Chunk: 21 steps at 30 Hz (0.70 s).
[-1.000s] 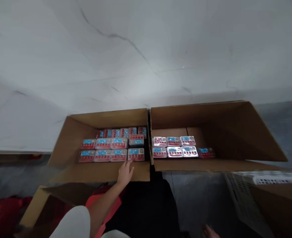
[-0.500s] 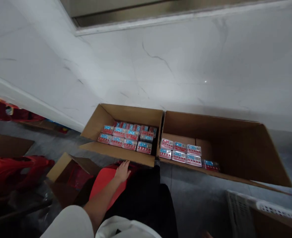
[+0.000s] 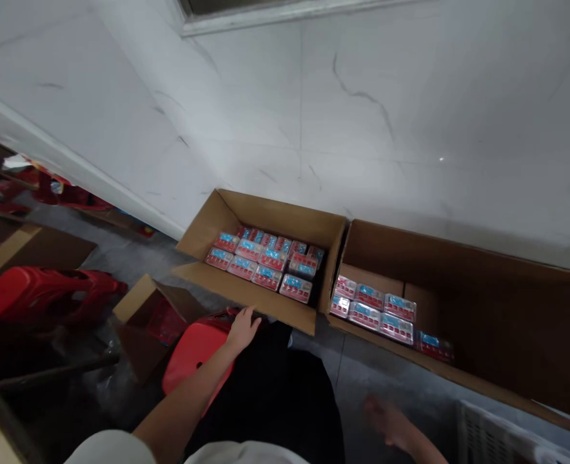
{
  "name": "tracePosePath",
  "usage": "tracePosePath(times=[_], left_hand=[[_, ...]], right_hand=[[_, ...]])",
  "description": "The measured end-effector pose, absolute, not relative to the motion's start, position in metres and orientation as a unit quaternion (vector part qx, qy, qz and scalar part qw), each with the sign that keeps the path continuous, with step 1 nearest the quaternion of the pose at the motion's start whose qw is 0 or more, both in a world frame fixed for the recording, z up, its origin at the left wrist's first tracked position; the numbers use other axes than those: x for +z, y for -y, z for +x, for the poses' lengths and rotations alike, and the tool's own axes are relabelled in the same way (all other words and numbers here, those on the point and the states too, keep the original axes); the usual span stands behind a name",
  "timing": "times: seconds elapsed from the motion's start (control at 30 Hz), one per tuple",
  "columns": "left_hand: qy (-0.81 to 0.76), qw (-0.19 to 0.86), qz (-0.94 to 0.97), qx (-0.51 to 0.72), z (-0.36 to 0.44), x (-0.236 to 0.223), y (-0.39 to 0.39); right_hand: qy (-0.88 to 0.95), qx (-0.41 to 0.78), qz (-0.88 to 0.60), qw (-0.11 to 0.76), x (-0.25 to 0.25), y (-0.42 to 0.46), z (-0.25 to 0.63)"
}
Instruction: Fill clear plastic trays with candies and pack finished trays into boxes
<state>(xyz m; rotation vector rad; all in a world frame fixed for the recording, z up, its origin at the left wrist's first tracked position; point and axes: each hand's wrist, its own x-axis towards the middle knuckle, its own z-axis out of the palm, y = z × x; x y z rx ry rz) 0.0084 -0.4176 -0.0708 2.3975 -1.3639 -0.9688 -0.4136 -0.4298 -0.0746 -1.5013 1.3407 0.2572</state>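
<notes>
My left hand (image 3: pixel 244 329) rests with its fingers loosely stretched by the front flap of the left cardboard box (image 3: pixel 260 294), beside a red plastic stool (image 3: pixel 193 351); nothing shows in it. Low on the right, my right hand (image 3: pixel 386 420) is smeared by motion over the floor, in front of the right cardboard box (image 3: pixel 502 309). Rows of clear packs with red and blue contents (image 3: pixel 267 277) fill much of the left box. A smaller group of similar packs (image 3: pixel 380 314) sits at the left end of the right box, whose right part is in shadow.
Behind both boxes rises a white marbled wall (image 3: pixel 362 142). A white plastic crate (image 3: pixel 488 432) stands at the lower right. To the left are a small open carton (image 3: pixel 144 316), more red stools (image 3: pixel 48 293) and a further carton (image 3: pixel 38 248).
My right hand has come into view at the lower right. The view has shifted left, so the boxes sit farther right. My left hand stays by the left box's front flap.
</notes>
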Motion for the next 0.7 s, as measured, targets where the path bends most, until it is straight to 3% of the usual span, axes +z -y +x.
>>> tracePosePath(times=[0.07, 0.17, 0.3, 0.4, 0.57, 0.7], left_hand=[[0.443, 0.157, 0.811, -0.348, 0.01, -0.074, 0.433], [0.396, 0.222, 0.799, -0.394, 0.013, -0.086, 0.467], [0.29, 0.296, 0.773, -0.479, 0.02, -0.113, 0.526], [0.171, 0.338, 0.749, -0.544, 0.02, -0.132, 0.568], [-0.047, 0.383, 0.665, -0.639, 0.004, -0.157, 0.615], [-0.197, 0.396, 0.621, -0.648, -0.018, -0.183, 0.641]], right_hand=[[-0.48, 0.121, -0.558, 0.666, -0.047, 0.461, -0.374], [-0.423, 0.066, -0.532, 0.73, -0.026, 0.511, -0.308], [-0.483, -0.02, -0.615, 0.623, -0.058, 0.584, -0.232], [-0.544, 0.002, -0.652, 0.529, -0.106, 0.641, -0.195], [-0.588, 0.074, -0.655, 0.47, -0.171, 0.721, -0.166], [-0.576, 0.13, -0.67, 0.451, -0.208, 0.764, -0.157]])
